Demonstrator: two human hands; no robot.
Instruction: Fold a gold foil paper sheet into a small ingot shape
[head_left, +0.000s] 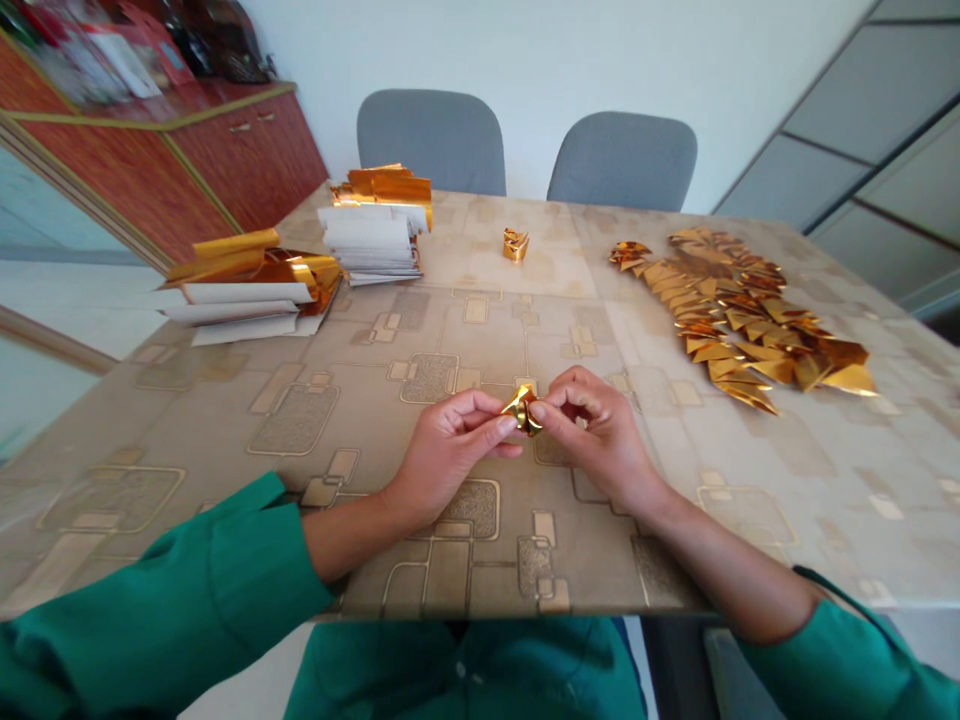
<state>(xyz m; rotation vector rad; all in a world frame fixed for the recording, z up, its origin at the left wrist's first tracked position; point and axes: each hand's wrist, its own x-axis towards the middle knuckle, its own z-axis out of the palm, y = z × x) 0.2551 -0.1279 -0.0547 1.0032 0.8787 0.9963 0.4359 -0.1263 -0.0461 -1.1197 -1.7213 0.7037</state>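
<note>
Between my two hands is a small folded piece of gold foil paper (520, 408), held above the table. My left hand (457, 445) pinches its left side between thumb and fingers. On the right side, the thumb and fingertips of my right hand (600, 430) are closed on the same piece. Its exact folds are partly hidden by my fingers. Farther back on the table stands another small folded gold foil piece (515, 245), apart from both hands.
Many folded gold pieces (739, 310) lie in overlapping rows at the right. Two stacks of gold-and-white paper sheets, a near stack (251, 300) and a far stack (375, 240), sit at the left. Grey chairs (433, 142) stand behind the patterned table (360, 400).
</note>
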